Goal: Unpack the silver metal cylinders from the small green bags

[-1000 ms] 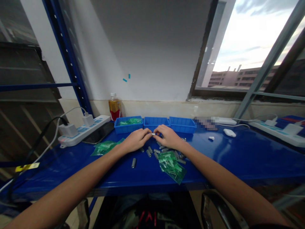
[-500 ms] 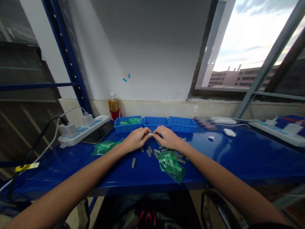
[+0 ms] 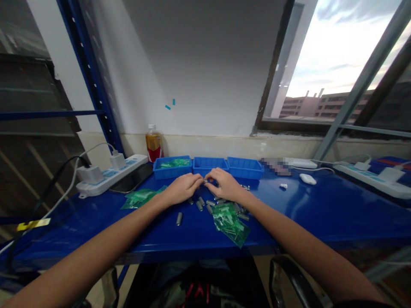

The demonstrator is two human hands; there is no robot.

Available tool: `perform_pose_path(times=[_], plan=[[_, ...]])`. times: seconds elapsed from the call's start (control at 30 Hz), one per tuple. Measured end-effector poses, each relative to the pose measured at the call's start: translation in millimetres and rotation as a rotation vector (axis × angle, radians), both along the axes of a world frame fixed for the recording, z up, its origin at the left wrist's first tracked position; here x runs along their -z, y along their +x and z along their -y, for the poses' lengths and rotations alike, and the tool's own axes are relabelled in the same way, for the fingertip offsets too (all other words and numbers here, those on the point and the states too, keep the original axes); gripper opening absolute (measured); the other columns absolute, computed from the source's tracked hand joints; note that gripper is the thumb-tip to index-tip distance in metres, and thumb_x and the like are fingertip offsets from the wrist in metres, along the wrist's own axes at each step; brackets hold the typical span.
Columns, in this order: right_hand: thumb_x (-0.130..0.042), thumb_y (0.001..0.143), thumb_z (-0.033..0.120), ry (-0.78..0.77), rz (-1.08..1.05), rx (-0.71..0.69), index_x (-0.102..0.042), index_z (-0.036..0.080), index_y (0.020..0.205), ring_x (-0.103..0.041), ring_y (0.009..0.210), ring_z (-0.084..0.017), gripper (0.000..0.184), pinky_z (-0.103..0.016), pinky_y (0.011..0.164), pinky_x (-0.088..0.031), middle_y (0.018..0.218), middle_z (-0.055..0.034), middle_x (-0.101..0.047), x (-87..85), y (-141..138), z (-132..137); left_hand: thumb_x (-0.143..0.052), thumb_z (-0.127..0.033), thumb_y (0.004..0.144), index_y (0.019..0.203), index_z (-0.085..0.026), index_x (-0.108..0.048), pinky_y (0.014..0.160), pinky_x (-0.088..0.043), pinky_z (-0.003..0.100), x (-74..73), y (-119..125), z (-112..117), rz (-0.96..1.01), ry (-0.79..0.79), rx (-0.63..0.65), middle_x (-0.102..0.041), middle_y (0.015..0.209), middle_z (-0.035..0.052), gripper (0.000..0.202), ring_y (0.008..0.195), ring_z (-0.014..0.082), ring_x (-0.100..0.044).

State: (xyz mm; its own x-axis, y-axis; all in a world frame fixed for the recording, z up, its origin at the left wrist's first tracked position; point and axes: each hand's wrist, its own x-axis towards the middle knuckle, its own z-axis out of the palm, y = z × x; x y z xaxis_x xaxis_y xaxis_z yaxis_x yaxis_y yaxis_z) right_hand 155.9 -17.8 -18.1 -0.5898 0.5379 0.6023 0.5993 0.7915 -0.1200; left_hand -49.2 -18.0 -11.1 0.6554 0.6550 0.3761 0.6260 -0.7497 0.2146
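My left hand (image 3: 182,188) and my right hand (image 3: 224,185) meet over the blue table (image 3: 321,214), fingers pinched together on a small metal cylinder (image 3: 204,182) held between them. Several loose grey metal cylinders (image 3: 201,202) lie on the table just under and in front of the hands, one more (image 3: 179,218) lying apart nearer to me. A green plastic bag of small parts (image 3: 230,222) lies below my right wrist. Another green bag (image 3: 141,196) lies left of my left hand.
Three blue bins (image 3: 208,164) stand in a row behind the hands; the left bin (image 3: 171,167) holds green bags. A drink bottle (image 3: 153,146), a power strip (image 3: 107,173) with plugs and a dark phone (image 3: 133,180) sit at the back left. A white case (image 3: 307,179) and another strip (image 3: 375,179) lie right.
The hands stay together at the same spot; the fingers have closed in a little more over the small cylinder, so less of it shows.
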Motion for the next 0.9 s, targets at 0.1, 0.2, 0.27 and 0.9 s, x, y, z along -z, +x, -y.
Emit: perform_pose_path(times=[0.1, 0.2, 0.27, 0.9], plan=[[-0.056, 0.086, 0.028, -0.019, 0.019, 0.011, -0.059, 0.016, 0.093, -0.05, 0.083, -0.018, 0.014, -0.031, 0.076, -0.04, 0.083, -0.0052, -0.058, 1.0, 0.0, -0.8, -0.033, -0.033, 0.096, 0.091, -0.019, -0.057, 0.076, -0.042, 0.029, 2.2, -0.1, -3.0, 0.014, 0.025, -0.013, -0.063, 0.085, 0.0045, 0.028, 0.081, 0.0181, -0.058], [-0.052, 0.089, 0.032, -0.068, 0.039, 0.021, -0.06, 0.015, 0.093, -0.052, 0.083, -0.018, 0.019, -0.031, 0.077, -0.041, 0.085, -0.0061, -0.059, 1.4, 0.2, -0.6, -0.039, -0.033, 0.094, 0.095, -0.018, -0.056, 0.075, -0.043, 0.029, 4.5, -0.8, -5.3, 0.038, 0.025, -0.012, -0.064, 0.088, 0.0054, 0.023, 0.082, 0.0186, -0.058], [-0.049, 0.091, 0.032, -0.105, 0.046, 0.016, -0.061, 0.015, 0.092, -0.053, 0.084, -0.017, 0.021, -0.031, 0.077, -0.042, 0.085, -0.0064, -0.06, 0.5, 0.1, 0.6, -0.042, -0.035, 0.093, 0.095, -0.018, -0.055, 0.073, -0.043, 0.028, 5.5, -1.3, -5.7, 0.049, 0.018, -0.003, -0.063, 0.086, 0.0049, 0.022, 0.08, 0.0182, -0.058], [-0.054, 0.085, 0.019, -0.03, 0.006, 0.002, -0.056, 0.016, 0.094, -0.051, 0.084, -0.018, 0.009, -0.03, 0.077, -0.042, 0.085, -0.0054, -0.059, 1.9, -0.5, -1.3, -0.028, -0.035, 0.097, 0.091, -0.018, -0.059, 0.077, -0.043, 0.031, -2.0, 1.3, 1.0, -0.046, -0.014, -0.047, -0.064, 0.085, 0.006, 0.036, 0.081, 0.0196, -0.058]])
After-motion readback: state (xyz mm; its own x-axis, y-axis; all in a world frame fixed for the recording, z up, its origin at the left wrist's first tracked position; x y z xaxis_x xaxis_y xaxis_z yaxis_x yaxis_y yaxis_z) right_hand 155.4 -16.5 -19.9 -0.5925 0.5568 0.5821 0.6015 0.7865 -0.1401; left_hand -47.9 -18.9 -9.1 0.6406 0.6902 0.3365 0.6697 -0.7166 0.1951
